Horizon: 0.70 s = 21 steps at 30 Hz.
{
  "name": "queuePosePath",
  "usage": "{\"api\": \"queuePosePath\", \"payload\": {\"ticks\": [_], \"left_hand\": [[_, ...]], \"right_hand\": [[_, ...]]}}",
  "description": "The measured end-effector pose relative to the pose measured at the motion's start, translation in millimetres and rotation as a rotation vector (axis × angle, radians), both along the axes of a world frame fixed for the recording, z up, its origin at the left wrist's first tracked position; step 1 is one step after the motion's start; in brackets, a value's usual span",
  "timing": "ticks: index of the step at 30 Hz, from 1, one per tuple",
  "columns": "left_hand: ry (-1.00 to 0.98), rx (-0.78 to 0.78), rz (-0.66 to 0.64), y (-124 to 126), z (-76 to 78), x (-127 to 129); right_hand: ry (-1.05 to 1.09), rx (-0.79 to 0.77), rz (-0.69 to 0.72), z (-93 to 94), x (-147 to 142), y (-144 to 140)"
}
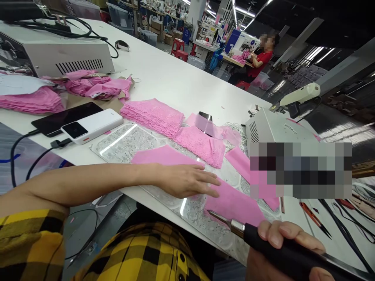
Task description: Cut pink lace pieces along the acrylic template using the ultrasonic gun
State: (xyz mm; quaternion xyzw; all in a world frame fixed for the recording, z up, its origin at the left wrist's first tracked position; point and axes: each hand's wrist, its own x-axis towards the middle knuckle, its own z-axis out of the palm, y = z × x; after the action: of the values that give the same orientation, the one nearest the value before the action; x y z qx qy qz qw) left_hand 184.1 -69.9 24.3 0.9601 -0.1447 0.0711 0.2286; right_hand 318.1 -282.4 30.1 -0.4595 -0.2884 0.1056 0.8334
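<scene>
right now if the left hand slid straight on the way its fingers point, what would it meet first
The left hand lies flat, fingers pointing right along the table. Just past its fingertips lies the flat pink fabric strip, so it would probably meet that first; they may already touch.

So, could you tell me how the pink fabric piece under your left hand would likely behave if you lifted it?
The pink fabric piece lies thin and flat on the glass plate, so it would probably droop and weigh little. The left hand presses on it, hinting it slides easily on the shiny plate.
</scene>
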Motion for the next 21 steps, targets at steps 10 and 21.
{"api": "queuePosePath", "payload": {"ticks": [10,21], "left_hand": [[0.055,-0.014,0.027,26,-16.9,-43],[0.055,0.048,0.018,31,-23.5,-42]], "right_hand": [[-0.044,0.041,0.046,-12.4,-1,19],[-0.086,0.037,0.055,-12.2,-4,31]]}}
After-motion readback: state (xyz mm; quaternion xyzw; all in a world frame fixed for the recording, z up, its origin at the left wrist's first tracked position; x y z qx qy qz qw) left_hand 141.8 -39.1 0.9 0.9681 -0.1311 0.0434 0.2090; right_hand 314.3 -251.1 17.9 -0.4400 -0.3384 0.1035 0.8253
